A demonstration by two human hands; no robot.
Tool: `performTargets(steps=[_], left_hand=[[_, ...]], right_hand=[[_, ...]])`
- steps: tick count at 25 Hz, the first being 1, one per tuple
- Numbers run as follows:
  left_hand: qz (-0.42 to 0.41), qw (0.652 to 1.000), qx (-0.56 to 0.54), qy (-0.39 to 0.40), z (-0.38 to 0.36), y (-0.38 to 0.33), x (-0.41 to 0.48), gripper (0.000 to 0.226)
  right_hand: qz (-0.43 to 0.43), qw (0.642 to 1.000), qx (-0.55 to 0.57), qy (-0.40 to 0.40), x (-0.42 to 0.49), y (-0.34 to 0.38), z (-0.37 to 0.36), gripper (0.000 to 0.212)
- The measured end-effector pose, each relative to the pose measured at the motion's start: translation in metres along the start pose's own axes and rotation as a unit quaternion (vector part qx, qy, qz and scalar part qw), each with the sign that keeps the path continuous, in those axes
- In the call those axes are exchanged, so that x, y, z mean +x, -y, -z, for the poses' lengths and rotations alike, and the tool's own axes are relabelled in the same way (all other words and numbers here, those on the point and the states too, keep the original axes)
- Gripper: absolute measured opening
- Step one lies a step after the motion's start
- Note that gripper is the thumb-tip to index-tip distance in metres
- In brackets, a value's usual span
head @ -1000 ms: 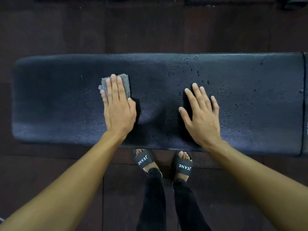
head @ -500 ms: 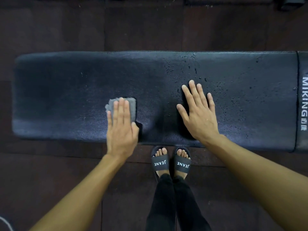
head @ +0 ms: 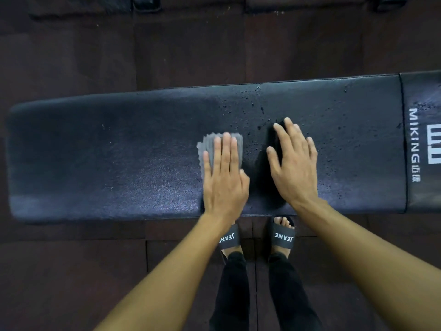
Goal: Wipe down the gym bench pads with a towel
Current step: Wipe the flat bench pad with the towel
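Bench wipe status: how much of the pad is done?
Done, by the look of it: the pad left of the towel shows a smooth sheen with no droplets. In hand: the left hand presses the grey towel flat mid-pad; the right hand rests flat beside it. Left: droplets speckle the right stretch up to the MIKING end panel.

One long black bench pad [head: 119,158] lies across the view, with one shorter pad section [head: 422,96] bearing white lettering at its right end; one grey towel [head: 208,143] lies on the long pad; two hands, the left hand [head: 225,180] and the right hand [head: 296,163], rest there; two black slides, one [head: 229,237] and another [head: 284,236], stand on the floor; water droplets on the pad are too many to count.
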State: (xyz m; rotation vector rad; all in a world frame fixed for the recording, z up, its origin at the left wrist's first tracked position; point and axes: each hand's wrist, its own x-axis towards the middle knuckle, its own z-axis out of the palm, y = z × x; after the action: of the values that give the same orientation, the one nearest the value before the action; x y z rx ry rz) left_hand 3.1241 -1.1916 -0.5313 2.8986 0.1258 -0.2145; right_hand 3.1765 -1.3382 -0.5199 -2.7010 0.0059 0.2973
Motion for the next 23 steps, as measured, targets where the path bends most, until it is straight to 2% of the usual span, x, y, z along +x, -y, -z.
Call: performTargets(steps=[4,9,11,14,16,20,23], left_hand=[[-0.064,0.997,0.030,0.031,-0.012,-0.018,-0.047,0.071],[-0.125,0.992,0.014,0.029,-0.017,-0.056,-0.001,0.066],[-0.105,0.994,0.012,0.024,-0.013,-0.056,0.035,0.066],[-0.002,1.000,0.007,0.015,-0.003,-0.030,0.071,0.067],[0.042,0.999,-0.001,0.007,0.000,-0.014,0.064,0.066],[0.028,0.999,0.025,-0.008,-0.009,-0.030,0.017,0.066],[-0.051,0.998,0.018,-0.012,-0.014,-0.059,0.026,0.067]], right_hand=[[-0.012,1.000,-0.008,-0.008,0.005,-0.038,0.014,0.049],[0.013,1.000,0.000,0.016,0.012,-0.059,0.025,0.048],[0.014,1.000,0.002,0.018,0.014,-0.061,0.026,0.048],[0.015,0.999,0.001,0.031,0.013,-0.063,0.026,0.050],[0.012,0.999,0.003,0.036,0.010,-0.062,0.025,0.051],[0.008,1.000,-0.008,0.011,0.008,-0.061,0.025,0.049],[0.022,0.999,-0.027,-0.010,0.021,-0.063,0.030,0.045]])
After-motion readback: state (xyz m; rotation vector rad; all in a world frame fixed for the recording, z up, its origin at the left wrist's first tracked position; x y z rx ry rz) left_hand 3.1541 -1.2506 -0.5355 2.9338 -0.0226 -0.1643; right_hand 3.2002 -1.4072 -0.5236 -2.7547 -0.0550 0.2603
